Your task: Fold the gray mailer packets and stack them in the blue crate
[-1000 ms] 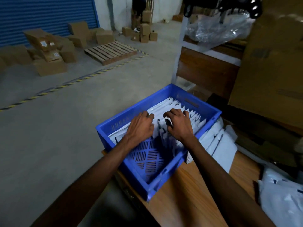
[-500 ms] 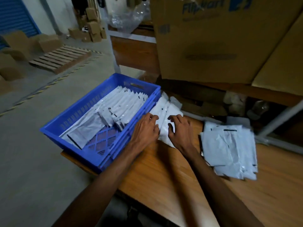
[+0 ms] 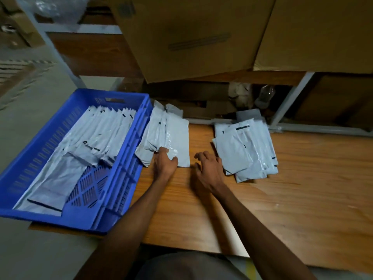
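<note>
- Both hands have left the blue crate point(image 3: 50, 138), where they pressed on the packets a second ago, and now sit over the wooden table point(image 3: 302, 188) to its right.
- Left hand point(image 3: 164, 164) lies on the near end of a small pile of folded packets point(image 3: 167, 134), thumb and fingers curled onto the top packet's lower edge, seemingly gripping it.
- Right hand point(image 3: 209, 168) hovers just right of that pile with fingers loosely spread and bent, holding nothing; its fingertips reach the left edge of a second, flatter pile of gray mailers point(image 3: 244, 150).
- Between the two piles runs a strip of bare table; a broad stretch of bare wood lies to the right and toward the person.
- Folded pile leans against the crate's right wall; its packets are long and narrow, long axis running away from the person.
- Crate sits at the table's left edge, its near left corner overhanging the floor.
- Inside the crate, a row of folded packets point(image 3: 105, 130) overlaps like shingles, long axes pointing away and slightly right; one wider packet point(image 3: 56, 182) lies flat at the near left, and the slotted crate floor shows at the near right.
- Large cardboard boxes point(image 3: 191, 37) overhang the table's far edge, limiting room above the piles.
</note>
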A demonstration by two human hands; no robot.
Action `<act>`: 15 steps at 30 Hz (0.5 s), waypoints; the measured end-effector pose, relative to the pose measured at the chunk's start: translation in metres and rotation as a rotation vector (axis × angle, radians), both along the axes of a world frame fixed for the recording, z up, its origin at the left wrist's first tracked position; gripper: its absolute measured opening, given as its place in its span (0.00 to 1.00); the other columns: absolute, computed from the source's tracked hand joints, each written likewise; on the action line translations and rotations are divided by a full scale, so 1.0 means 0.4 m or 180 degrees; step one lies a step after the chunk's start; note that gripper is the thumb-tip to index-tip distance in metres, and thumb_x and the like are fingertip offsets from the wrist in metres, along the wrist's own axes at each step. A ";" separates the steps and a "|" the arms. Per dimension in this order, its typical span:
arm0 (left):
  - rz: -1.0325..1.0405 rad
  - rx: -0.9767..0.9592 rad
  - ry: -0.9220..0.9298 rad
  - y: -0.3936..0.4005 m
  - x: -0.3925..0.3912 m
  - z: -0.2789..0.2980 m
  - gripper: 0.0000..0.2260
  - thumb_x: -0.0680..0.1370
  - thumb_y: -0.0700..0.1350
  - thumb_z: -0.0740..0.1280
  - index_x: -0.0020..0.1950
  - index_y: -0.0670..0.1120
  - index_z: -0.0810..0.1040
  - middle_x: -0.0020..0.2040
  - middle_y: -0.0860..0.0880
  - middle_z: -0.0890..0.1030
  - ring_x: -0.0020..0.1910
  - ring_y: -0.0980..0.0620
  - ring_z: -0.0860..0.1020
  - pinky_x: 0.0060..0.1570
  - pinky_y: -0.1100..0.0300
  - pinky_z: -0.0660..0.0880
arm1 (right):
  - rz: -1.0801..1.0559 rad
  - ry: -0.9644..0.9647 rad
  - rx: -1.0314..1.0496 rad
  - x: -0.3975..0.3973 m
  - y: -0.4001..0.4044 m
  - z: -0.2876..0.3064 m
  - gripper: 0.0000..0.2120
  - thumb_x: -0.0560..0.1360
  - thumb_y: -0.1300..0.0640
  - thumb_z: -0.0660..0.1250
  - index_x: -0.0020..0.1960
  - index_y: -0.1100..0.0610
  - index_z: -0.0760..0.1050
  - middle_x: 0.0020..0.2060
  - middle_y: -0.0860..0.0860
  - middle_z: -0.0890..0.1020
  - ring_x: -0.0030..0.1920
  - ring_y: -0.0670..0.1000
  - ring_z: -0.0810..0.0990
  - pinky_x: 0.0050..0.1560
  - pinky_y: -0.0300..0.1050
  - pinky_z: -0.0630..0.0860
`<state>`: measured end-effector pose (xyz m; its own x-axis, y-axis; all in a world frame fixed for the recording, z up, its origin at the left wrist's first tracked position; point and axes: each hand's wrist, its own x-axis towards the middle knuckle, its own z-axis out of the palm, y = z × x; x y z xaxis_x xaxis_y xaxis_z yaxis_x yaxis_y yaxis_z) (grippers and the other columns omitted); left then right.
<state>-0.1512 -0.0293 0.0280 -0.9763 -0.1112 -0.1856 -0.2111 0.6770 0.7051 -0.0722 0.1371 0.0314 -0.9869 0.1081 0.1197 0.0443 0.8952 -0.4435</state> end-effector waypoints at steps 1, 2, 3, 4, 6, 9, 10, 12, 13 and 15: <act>0.0057 0.0246 0.0019 -0.001 0.000 -0.006 0.17 0.77 0.43 0.73 0.63 0.44 0.74 0.58 0.40 0.79 0.59 0.38 0.78 0.51 0.55 0.72 | -0.0041 -0.0004 0.0003 0.005 -0.006 -0.008 0.14 0.80 0.54 0.66 0.65 0.53 0.77 0.60 0.51 0.80 0.60 0.58 0.79 0.61 0.57 0.71; 0.0099 0.0451 0.0029 -0.003 0.001 -0.011 0.15 0.76 0.40 0.74 0.61 0.44 0.75 0.55 0.41 0.80 0.57 0.39 0.79 0.50 0.56 0.72 | -0.0078 0.0013 0.0001 0.011 -0.011 -0.015 0.13 0.80 0.54 0.66 0.64 0.54 0.77 0.59 0.52 0.80 0.59 0.58 0.79 0.60 0.57 0.71; 0.0123 0.0623 0.0006 -0.005 0.002 -0.014 0.15 0.76 0.39 0.74 0.60 0.46 0.76 0.53 0.42 0.80 0.54 0.40 0.80 0.49 0.55 0.75 | -0.0121 0.0019 -0.0010 0.017 -0.017 -0.024 0.13 0.81 0.54 0.66 0.64 0.54 0.78 0.59 0.52 0.80 0.58 0.58 0.80 0.58 0.56 0.71; 0.0135 0.0778 -0.0066 -0.009 0.008 -0.017 0.15 0.76 0.39 0.74 0.60 0.47 0.76 0.52 0.44 0.81 0.53 0.42 0.81 0.49 0.54 0.77 | -0.0174 -0.0006 -0.0040 0.027 -0.022 -0.035 0.13 0.81 0.53 0.66 0.65 0.54 0.77 0.59 0.52 0.80 0.57 0.58 0.80 0.57 0.56 0.72; 0.0065 0.1044 -0.0256 -0.021 0.032 -0.027 0.17 0.76 0.38 0.74 0.62 0.48 0.77 0.52 0.47 0.82 0.50 0.47 0.82 0.45 0.59 0.78 | -0.0283 -0.0097 -0.0169 0.057 -0.030 -0.060 0.13 0.82 0.53 0.66 0.66 0.53 0.76 0.59 0.51 0.79 0.57 0.56 0.80 0.57 0.55 0.71; -0.0336 0.1105 -0.0580 -0.064 0.079 -0.055 0.18 0.77 0.37 0.73 0.65 0.49 0.78 0.55 0.46 0.81 0.49 0.51 0.80 0.40 0.63 0.74 | -0.0340 -0.0180 -0.0289 0.124 -0.037 -0.089 0.15 0.81 0.53 0.64 0.67 0.51 0.75 0.61 0.51 0.77 0.59 0.57 0.78 0.58 0.54 0.70; -0.0593 0.1051 -0.0676 -0.085 0.094 -0.070 0.18 0.78 0.35 0.72 0.65 0.48 0.78 0.58 0.45 0.82 0.51 0.51 0.80 0.41 0.64 0.74 | -0.0350 -0.0171 -0.0243 0.151 -0.038 -0.095 0.16 0.80 0.53 0.63 0.68 0.51 0.75 0.63 0.51 0.77 0.61 0.56 0.78 0.59 0.54 0.70; -0.1214 0.0836 -0.0728 -0.127 0.114 -0.090 0.18 0.78 0.31 0.67 0.65 0.47 0.81 0.62 0.49 0.82 0.58 0.53 0.79 0.45 0.72 0.73 | -0.0375 -0.0109 -0.0130 0.199 -0.041 -0.099 0.18 0.81 0.52 0.63 0.70 0.51 0.75 0.67 0.51 0.76 0.66 0.55 0.76 0.61 0.54 0.68; -0.1476 0.0697 -0.0683 -0.145 0.121 -0.092 0.19 0.78 0.30 0.65 0.64 0.47 0.82 0.63 0.52 0.81 0.61 0.54 0.78 0.47 0.76 0.71 | -0.0374 -0.0086 -0.0071 0.222 -0.047 -0.100 0.19 0.82 0.51 0.63 0.71 0.50 0.74 0.69 0.51 0.75 0.69 0.55 0.74 0.63 0.55 0.67; -0.1783 0.0434 -0.0531 -0.167 0.127 -0.086 0.22 0.77 0.27 0.61 0.63 0.46 0.84 0.64 0.52 0.82 0.63 0.53 0.79 0.50 0.78 0.70 | -0.0292 -0.0065 0.0087 0.260 -0.056 -0.101 0.20 0.84 0.49 0.62 0.75 0.48 0.71 0.74 0.50 0.72 0.74 0.53 0.70 0.66 0.57 0.65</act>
